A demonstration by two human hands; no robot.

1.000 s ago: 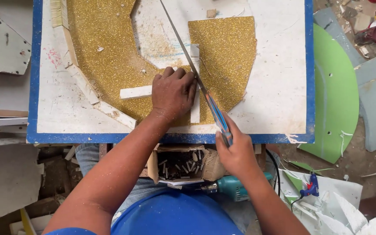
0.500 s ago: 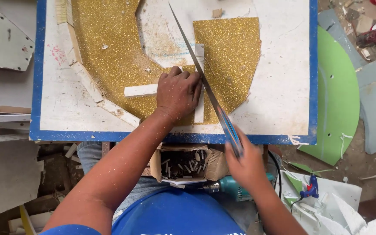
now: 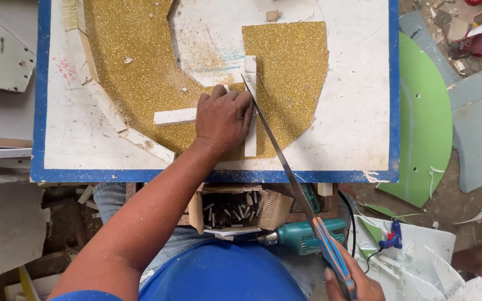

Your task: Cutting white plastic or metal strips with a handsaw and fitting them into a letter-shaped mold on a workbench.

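My left hand (image 3: 223, 118) presses flat on two crossed white strips, a horizontal strip (image 3: 174, 116) and an upright strip (image 3: 250, 106), on top of a gold glitter sheet (image 3: 140, 78). The sheet lies on a white board with a blue border (image 3: 358, 111). My right hand (image 3: 352, 284), low at the bottom edge, grips the blue and orange handle of a long thin saw blade (image 3: 280, 150). The blade's tip rests by the upright strip, just beside my left fingers.
Below the board sit an open cardboard box of small pieces (image 3: 232, 210), a teal power drill (image 3: 305, 234) and a blue glue gun (image 3: 391, 237). A green curved panel (image 3: 425, 128) and grey cut-outs (image 3: 478, 128) lie to the right. White boards (image 3: 1, 50) stack at the left.
My right hand has drawn the saw back toward me, so the blade's tip has slid from far over the board down to the upright strip. My left hand stays pressed on the strips.
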